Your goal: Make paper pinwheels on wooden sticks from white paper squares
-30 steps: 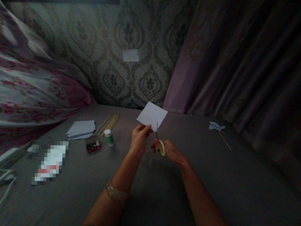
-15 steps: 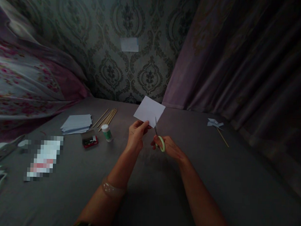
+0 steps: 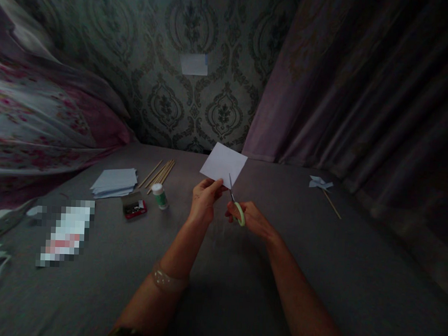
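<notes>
Grey surface (image 3: 213, 270) extends to a patterned wall (image 3: 138, 86), with a curtain (image 3: 339, 108) at right. Left hand (image 3: 204, 197) supports the sheet (image 3: 224, 160) above the surface, thumb and fingers pinching its near edge. Right hand (image 3: 252, 217) grips the scissors (image 3: 241, 215), fingers curled at the handles; one blade overlaps the sheet near its closest corner. Paper stack (image 3: 115, 181): left of the hands. Pinwheel (image 3: 321, 183): well apart, at right. Sticks (image 3: 163, 173): beside the stack. Bottle (image 3: 160, 197): standing near the sticks. Box (image 3: 135, 210): open, just beside the bottle.
</notes>
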`<state>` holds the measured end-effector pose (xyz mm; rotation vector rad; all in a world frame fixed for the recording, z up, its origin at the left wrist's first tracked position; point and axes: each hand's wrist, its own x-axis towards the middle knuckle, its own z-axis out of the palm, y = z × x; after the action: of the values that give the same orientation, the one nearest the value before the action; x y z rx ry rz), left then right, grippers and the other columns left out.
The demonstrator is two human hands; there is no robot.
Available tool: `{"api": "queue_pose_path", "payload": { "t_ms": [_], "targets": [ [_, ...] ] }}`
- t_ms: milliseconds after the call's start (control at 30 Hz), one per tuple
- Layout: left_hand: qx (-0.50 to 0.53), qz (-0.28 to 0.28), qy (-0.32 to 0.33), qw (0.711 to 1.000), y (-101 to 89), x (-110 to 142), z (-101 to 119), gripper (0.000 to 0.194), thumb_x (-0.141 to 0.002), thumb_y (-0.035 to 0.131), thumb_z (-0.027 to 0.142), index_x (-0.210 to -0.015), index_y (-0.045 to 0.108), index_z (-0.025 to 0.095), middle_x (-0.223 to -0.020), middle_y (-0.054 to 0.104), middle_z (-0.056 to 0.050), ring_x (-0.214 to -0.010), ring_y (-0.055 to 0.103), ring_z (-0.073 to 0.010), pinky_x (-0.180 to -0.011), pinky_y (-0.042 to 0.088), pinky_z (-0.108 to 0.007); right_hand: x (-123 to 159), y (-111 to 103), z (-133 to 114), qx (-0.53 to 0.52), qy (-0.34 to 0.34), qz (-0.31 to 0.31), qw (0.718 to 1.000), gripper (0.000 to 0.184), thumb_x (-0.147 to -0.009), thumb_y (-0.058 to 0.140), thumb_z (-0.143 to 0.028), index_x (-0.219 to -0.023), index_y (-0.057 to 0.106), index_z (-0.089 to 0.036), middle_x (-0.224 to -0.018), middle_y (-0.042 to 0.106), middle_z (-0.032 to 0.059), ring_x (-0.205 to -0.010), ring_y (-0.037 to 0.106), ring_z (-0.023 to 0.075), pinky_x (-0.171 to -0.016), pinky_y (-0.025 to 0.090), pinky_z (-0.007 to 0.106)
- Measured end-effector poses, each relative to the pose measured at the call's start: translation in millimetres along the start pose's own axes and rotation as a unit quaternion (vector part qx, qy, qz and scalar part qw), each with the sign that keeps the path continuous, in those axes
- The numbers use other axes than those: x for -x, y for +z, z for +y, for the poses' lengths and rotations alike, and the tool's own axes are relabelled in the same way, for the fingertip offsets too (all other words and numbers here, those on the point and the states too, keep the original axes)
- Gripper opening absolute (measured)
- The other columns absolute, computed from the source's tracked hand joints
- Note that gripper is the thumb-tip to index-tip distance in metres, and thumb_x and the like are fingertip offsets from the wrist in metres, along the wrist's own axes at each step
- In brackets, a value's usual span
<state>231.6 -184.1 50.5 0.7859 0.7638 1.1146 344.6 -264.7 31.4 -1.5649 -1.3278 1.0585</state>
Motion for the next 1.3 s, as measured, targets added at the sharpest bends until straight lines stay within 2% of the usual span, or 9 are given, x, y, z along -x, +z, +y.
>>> {"api": "queue_pose_path", "payload": {
  "t_ms": [800,1300],
  "targets": [
    [0.002,-0.003,0.009,1.000,-1.1,0.5,3.1,0.029,-0.048,0.081,0.029,-0.062,0.060,0.015,-0.064,0.063,-0.002,-0.061,0.060,-0.0120,-0.057,0.037,-0.022,0.9,4.2,-4.6,-0.012,0.006,0.045,0.999,0.056,-0.069,0.058,-0.068,-0.060,0.060,-0.014,-0.057,0.057,0.0023,-0.052,0.047,0.0110,-0.053,0.036,0.024],
    [-0.033,0.002,0.034,0.999,-3.7,2.1,9.7,0.027,-0.050,0.080,0.031,-0.058,0.059,0.016,-0.061,0.056,0.002,-0.059,0.051,-0.0086,-0.059,0.035,-0.022,-4.6,8.2,1.1,-0.003,0.006,0.087,0.996,0.047,-0.069,0.064,-0.058,-0.050,0.054,-0.016,-0.049,0.050,-0.0007,-0.046,0.041,0.0093,-0.047,0.030,0.024]
  ]
}}
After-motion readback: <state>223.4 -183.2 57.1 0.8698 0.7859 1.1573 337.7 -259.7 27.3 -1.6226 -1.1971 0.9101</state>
